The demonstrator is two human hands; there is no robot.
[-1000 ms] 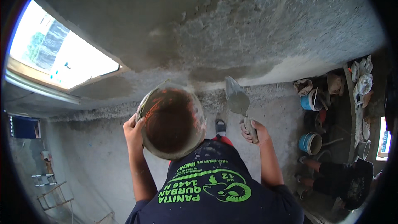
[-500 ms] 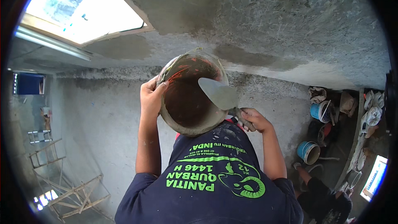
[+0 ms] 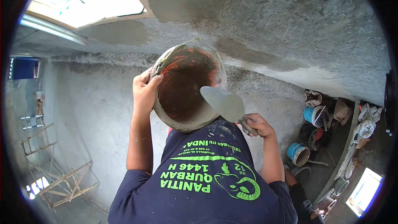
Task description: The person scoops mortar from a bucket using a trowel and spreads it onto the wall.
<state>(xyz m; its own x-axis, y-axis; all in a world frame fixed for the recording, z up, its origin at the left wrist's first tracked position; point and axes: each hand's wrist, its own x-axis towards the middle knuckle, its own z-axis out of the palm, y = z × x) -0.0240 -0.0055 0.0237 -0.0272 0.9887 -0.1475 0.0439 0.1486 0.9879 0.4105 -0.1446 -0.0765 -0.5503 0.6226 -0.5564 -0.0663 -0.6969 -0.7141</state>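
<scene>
My left hand (image 3: pixel 145 87) grips the rim of a mortar-crusted bucket (image 3: pixel 182 124) at its left side, the thumb over the edge. Tilted with its mouth toward me, the bucket shows orange-red streaks and dark grey mortar (image 3: pixel 182 87) inside. In my right hand (image 3: pixel 257 125) is the handle of a pointing trowel (image 3: pixel 224 101), fingers wrapped round it. The trowel's blade points up and left, its tip overlapping the bucket's right part; whether it touches the bucket I cannot tell. The blade looks mostly bare.
A grey wall (image 3: pixel 290 29) with damp plaster patches rises ahead, below a bright window (image 3: pixel 99 0). At right lie blue pails (image 3: pixel 297 153), sacks (image 3: pixel 367 126) and a hose. Another person's arm (image 3: pixel 291 178) shows at lower right. A wooden trestle (image 3: pixel 68 182) stands at lower left.
The bucket and my left hand have shifted slightly left and up. The trowel has turned to show more of its blade face. At lower right the other person has moved lower.
</scene>
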